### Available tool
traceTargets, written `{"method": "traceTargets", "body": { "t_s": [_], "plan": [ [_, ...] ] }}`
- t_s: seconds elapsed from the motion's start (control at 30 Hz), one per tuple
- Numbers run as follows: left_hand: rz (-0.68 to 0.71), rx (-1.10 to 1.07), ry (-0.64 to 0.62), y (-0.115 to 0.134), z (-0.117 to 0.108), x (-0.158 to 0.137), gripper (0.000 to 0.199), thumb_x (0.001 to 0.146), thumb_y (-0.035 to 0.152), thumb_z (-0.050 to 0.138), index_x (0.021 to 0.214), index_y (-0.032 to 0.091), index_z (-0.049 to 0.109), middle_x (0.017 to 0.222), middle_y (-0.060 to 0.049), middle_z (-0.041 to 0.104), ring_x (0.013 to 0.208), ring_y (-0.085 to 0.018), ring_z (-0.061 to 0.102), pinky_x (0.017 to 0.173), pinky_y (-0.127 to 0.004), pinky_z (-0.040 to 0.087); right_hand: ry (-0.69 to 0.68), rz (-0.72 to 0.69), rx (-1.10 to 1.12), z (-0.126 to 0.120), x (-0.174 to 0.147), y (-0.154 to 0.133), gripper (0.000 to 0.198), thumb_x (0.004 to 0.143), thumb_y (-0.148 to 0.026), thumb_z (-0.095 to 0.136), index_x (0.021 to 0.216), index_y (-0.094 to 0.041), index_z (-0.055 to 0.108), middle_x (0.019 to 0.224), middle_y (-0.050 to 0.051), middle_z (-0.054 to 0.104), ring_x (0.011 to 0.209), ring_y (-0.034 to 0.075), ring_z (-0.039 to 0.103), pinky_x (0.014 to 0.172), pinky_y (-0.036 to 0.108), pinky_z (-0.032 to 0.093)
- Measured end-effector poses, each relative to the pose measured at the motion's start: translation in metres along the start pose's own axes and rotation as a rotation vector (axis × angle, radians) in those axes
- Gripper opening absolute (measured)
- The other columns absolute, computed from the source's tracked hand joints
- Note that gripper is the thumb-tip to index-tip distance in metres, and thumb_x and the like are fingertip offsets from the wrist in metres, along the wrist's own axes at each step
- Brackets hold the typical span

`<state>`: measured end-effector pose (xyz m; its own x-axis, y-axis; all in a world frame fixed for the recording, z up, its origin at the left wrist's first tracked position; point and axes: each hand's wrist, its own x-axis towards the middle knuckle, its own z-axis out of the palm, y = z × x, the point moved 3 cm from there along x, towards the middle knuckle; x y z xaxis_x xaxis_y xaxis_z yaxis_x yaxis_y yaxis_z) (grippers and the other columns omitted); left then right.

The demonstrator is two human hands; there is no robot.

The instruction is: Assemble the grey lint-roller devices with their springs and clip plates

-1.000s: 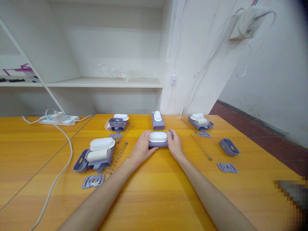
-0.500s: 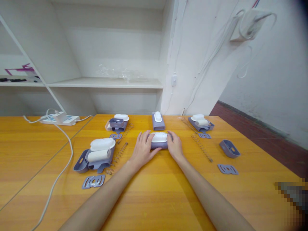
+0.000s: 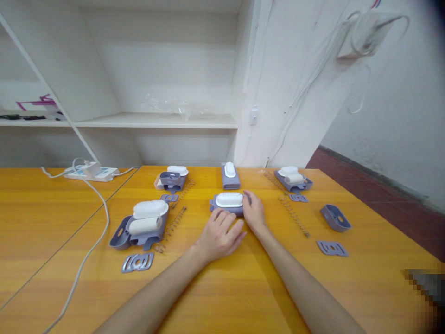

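Observation:
In the middle of the wooden table lies a purple-grey plastic housing (image 3: pixel 237 212) with a white oval bumpy part (image 3: pixel 229 200) on top. My right hand (image 3: pixel 254 212) holds its right end, fingers along the far side. Just in front of it is my left hand (image 3: pixel 221 235), with loosely bent fingers, thumb apart, and nothing visible in it. Its fingertips are close to the housing's front edge; whether they touch is unclear. Farther back stands another purple-grey housing (image 3: pixel 230 184) with a white oval piece.
On the left are a part set with a white roll (image 3: pixel 145 225), a slotted plate (image 3: pixel 137 262) and a spring (image 3: pixel 174 222). To the right lie another spring (image 3: pixel 294 218), a purple-grey tray (image 3: pixel 335 217) and a slotted plate (image 3: pixel 332 248). A power strip (image 3: pixel 104 174) trails a cable.
My left hand has come off the housing's left end and moved towards me, uncovering that end. My right hand stays on the right end. The view has shifted slightly.

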<state>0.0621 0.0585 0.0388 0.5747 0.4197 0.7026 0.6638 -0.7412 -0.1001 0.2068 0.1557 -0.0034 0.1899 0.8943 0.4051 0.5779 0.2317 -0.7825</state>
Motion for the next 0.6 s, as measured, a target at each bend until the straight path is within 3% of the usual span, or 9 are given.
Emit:
{"method": "traceTargets", "body": {
  "t_s": [0.2, 0.6],
  "plan": [
    [0.015, 0.005, -0.054, 0.0012, 0.0039, 0.0006, 0.014, 0.085, 0.026, 0.049, 0.090, 0.015, 0.056, 0.081, -0.008, 0.057, 0.077, -0.020, 0.051, 0.074, -0.038, 0.040, -0.003, -0.010, 0.006, 0.0015, 0.0010, 0.0005, 0.041, 0.085, -0.034, 0.038, 0.111, -0.011, 0.061, 0.110, 0.015, 0.063, 0.103, 0.026, 0.054, 0.093, 0.041, 0.038],
    [0.004, 0.012, -0.089, -0.0024, 0.0082, 0.0020, 0.015, 0.086, 0.026, 0.046, 0.083, 0.016, 0.056, 0.076, -0.006, 0.054, 0.073, -0.019, 0.048, 0.067, -0.035, 0.037, 0.004, -0.008, -0.002, 0.0049, 0.0030, -0.0008, 0.038, 0.084, -0.033, 0.039, 0.108, -0.014, 0.062, 0.108, 0.014, 0.064, 0.102, 0.025, 0.054, 0.093, 0.041, 0.038]
  ]
}}
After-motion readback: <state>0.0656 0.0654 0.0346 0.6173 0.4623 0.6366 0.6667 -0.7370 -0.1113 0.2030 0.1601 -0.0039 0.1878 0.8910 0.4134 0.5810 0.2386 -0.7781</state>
